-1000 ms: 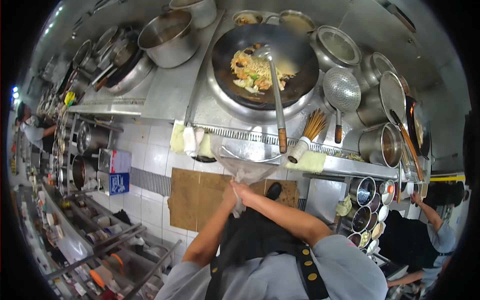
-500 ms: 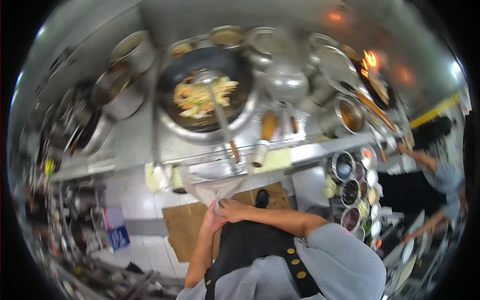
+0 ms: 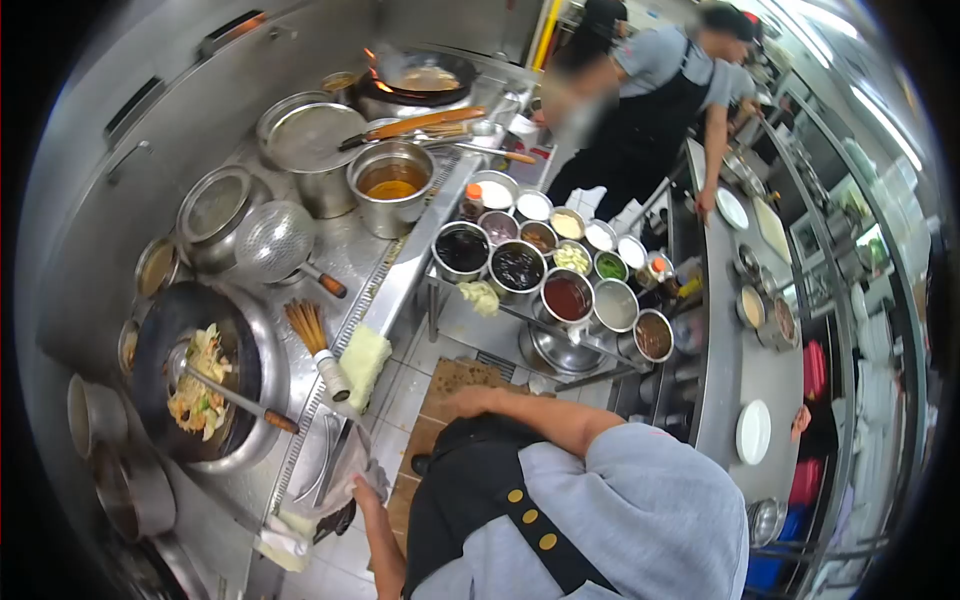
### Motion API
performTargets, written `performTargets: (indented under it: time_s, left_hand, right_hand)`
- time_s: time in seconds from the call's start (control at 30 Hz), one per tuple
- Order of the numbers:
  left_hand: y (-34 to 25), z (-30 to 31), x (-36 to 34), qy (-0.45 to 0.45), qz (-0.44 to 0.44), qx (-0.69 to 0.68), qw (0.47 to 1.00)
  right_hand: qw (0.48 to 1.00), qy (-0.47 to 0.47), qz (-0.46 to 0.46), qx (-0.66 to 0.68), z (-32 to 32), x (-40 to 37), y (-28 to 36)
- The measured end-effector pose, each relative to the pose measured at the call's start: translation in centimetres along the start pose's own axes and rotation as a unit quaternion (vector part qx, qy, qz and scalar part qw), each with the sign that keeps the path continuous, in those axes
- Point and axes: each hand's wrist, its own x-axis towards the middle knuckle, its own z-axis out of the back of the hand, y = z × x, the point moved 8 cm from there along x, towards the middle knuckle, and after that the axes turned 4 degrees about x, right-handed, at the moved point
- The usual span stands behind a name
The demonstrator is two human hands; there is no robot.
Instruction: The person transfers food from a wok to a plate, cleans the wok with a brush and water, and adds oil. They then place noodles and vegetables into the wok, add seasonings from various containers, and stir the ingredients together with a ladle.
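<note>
My left hand (image 3: pixel 369 490) is closed on a pale cloth (image 3: pixel 346 472) hanging at the front edge of the stove counter, beside a curved metal handle. Away from the cloth, my right hand (image 3: pixel 464 402) is in front of my apron, its fingers smeared and held over the floor cardboard in this view. A black wok (image 3: pixel 160 330) on the left holds chopped, stir-fried food (image 3: pixel 207 390). Inside it rests a ladle (image 3: pixel 232 399), its wooden handle pointing toward me. Between the wok and the counter edge lies a bamboo brush (image 3: pixel 318 345).
A perforated skimmer (image 3: pixel 275 240) and a pot of orange liquid (image 3: pixel 391 188) stand along the counter. Flames rise by a second wok (image 3: pixel 420 78). Several seasoning tins (image 3: pixel 566 300) fill a rack ahead. A co-worker (image 3: pixel 650 120) stands beyond, near a steel table (image 3: pixel 725 370).
My view has swung to the right, bringing the seasoning rack, co-worker and steel table into sight. My right hand has left the cloth; my left hand remains at it.
</note>
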Motion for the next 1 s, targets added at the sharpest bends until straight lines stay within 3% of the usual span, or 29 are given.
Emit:
performTargets:
  time_s: [0.03, 0.1, 0.13, 0.2, 0.27, 0.33, 0.4, 0.43, 0.47, 0.5, 0.57, 0.67, 0.73, 0.87, 0.97, 1.0]
  left_hand:
    - [2.4, 1.1, 1.3, 0.006, -0.002, 0.013, 1.0]
    - [3.5, 4.5, 2.9, -0.16, -0.133, 0.214, 0.954]
    - [4.4, 5.2, 2.0, -0.175, -0.136, 0.241, 0.945]
    - [6.1, 3.9, -0.3, -0.086, -0.073, 0.221, 0.969]
    - [6.9, 2.3, -2.1, -0.042, -0.048, 0.217, 0.974]
    - [7.2, 0.5, -3.7, -0.017, -0.038, 0.225, 0.974]
    - [7.3, -1.2, -5.1, -0.001, -0.031, 0.237, 0.971]
    - [7.0, -2.1, -5.6, 0.003, -0.031, 0.244, 0.969]
    - [6.9, -3.3, -6.1, 0.01, -0.027, 0.251, 0.968]
    - [6.9, -4.2, -6.6, 0.016, -0.024, 0.256, 0.966]
    - [6.6, -6.0, -7.5, 0.023, -0.021, 0.266, 0.963]
    - [6.3, -8.5, -8.6, 0.025, -0.022, 0.276, 0.961]
    - [6.4, -9.8, -9.4, 0.027, -0.024, 0.28, 0.959]
    - [6.2, -11.8, -10.4, 0.035, -0.039, 0.293, 0.955]
    - [5.5, -11.4, -10.6, 0.046, -0.06, 0.311, 0.947]
    - [5.7, -11.1, -10.8, 0.045, -0.065, 0.315, 0.946]
  right_hand:
    - [0.998, -0.017, -0.053, -0.005, 0.4, -2.1, -1.8]
    - [0.993, -0.039, -0.108, -0.004, 1.2, -4.8, -5.0]
    - [0.993, -0.007, -0.12, -0.003, 0.3, -5.0, -7.1]
    - [0.991, 0.023, -0.133, 0.004, -0.1, -7.0, -9.7]
    - [0.978, -0.109, -0.052, 0.171, 4.2, -11.1, -9.7]
    - [0.962, -0.193, -0.066, 0.18, 8.5, -15.2, -12.3]
    - [0.93, -0.329, -0.105, 0.125, 12.0, -19.4, -18.6]
    - [0.889, -0.386, -0.135, 0.206, 14.8, -23.4, -20.8]
    - [0.847, -0.474, -0.124, 0.205, 17.1, -27.0, -23.5]
    - [0.824, -0.482, -0.251, 0.158, 19.5, -30.9, -25.2]
    - [0.775, -0.572, -0.259, 0.077, 20.6, -34.5, -33.6]
    - [0.764, -0.558, -0.313, 0.086, 21.5, -34.8, -42.2]
    - [0.857, -0.452, -0.236, 0.071, 21.3, -30.8, -45.5]
    - [0.903, -0.383, -0.194, -0.019, 19.3, -26.3, -49.5]
    - [0.897, -0.289, -0.327, -0.068, 19.9, -26.4, -50.3]
    - [0.899, -0.288, -0.323, -0.07, 20.1, -26.2, -50.3]
